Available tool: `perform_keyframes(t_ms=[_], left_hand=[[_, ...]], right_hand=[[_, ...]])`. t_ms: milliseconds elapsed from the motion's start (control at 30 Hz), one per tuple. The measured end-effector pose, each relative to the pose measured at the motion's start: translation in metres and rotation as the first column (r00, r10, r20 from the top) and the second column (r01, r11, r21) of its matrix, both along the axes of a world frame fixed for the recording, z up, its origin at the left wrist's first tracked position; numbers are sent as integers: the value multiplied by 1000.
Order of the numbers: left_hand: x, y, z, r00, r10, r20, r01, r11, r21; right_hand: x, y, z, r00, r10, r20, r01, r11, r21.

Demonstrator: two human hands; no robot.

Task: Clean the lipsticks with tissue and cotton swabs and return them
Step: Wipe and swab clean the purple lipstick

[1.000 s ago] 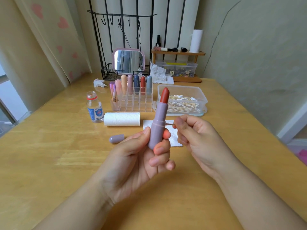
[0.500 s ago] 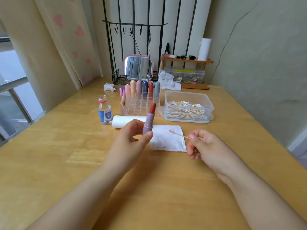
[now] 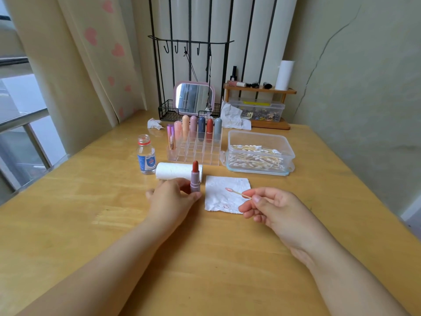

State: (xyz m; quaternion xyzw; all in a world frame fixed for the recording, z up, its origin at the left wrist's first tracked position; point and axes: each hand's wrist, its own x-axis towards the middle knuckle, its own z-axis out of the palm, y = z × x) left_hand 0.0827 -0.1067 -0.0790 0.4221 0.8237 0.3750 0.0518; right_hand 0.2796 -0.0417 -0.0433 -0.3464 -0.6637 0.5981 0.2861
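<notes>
My left hand (image 3: 173,199) grips an uncapped mauve lipstick (image 3: 195,177) with a red bullet, held upright low over the wooden table (image 3: 68,224). A cotton swab (image 3: 237,192) with a pink-stained tip is pinched in my right hand (image 3: 271,206), its tip over a flat white tissue (image 3: 225,195) that shows red smudges. Behind stands a clear organizer (image 3: 196,149) holding several capped lipsticks. The mauve cap is hidden behind my left hand.
A tissue roll (image 3: 173,171) lies behind the lipstick, a small capless bottle (image 3: 145,156) to its left. A clear box of cotton swabs (image 3: 259,153) sits at right. A mirror (image 3: 194,98), wire rack, crumpled tissues (image 3: 232,117) and a wooden shelf (image 3: 259,91) line the back.
My left hand has lowered the lipstick away from my face toward the table. My right hand has drawn the swab off to the right, over the tissue.
</notes>
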Motion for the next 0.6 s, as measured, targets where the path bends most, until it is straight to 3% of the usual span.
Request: perform_keyframes(t_ms=[600], left_hand=[[-8,5,-10,997,-36,-65,40,998,52]], right_hand=[[-5,-6,-1,1000,-1,4,1,1000,14]])
